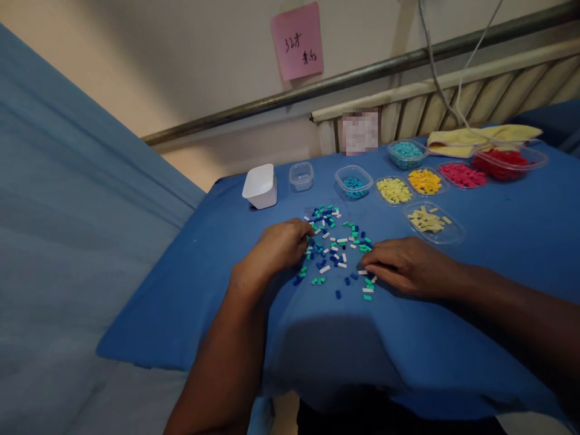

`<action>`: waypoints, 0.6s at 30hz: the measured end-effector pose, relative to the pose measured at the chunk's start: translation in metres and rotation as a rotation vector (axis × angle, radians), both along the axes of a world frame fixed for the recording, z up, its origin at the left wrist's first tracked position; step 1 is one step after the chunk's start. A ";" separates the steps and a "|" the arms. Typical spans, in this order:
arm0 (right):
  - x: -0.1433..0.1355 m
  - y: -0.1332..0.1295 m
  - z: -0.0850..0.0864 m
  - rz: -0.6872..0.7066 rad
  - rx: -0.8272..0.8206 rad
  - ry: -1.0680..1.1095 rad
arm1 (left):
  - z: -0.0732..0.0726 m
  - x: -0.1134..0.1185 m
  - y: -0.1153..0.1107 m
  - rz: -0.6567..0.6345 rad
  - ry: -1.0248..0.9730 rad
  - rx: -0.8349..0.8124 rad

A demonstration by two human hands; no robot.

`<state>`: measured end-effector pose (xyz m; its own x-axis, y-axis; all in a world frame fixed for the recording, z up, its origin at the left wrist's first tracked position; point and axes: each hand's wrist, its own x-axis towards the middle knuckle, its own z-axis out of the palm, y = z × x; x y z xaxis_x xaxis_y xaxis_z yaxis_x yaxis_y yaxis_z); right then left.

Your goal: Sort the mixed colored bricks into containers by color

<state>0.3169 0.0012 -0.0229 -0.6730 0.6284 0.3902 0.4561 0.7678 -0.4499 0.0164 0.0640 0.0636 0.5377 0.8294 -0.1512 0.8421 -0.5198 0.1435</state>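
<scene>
Small blue, green and white bricks (342,240) lie scattered on the blue-covered table (194,284). At the left edge of the pile is my left hand (287,241), its fingers curled together and pointing down; whatever they may hold is hidden. My right hand (394,264) rests at the pile's right edge, fingers pressed together over some bricks, and I cannot make out anything in its grip. Behind the pile stand a white tub (261,186), a clear box (301,176) with nothing visible inside, and a clear box of blue bricks (356,186).
Toward the right are containers of turquoise (406,151), yellow (394,190), orange (425,180), pink (463,174), red (505,163) and cream bricks (426,219). A yellow cloth (484,139) lies behind them. A radiator (421,109) and a blue curtain (67,157) border the table.
</scene>
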 end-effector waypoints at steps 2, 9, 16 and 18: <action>0.000 0.000 -0.001 -0.001 0.009 0.010 | -0.003 -0.001 0.002 -0.034 0.006 -0.003; 0.000 0.000 0.000 0.006 -0.016 -0.025 | -0.013 0.007 0.000 -0.116 0.064 -0.032; 0.000 0.000 0.001 -0.003 -0.012 -0.005 | -0.010 0.009 -0.006 -0.134 0.101 -0.002; -0.001 0.000 0.001 0.002 -0.012 -0.004 | -0.009 0.009 -0.006 -0.122 0.092 0.007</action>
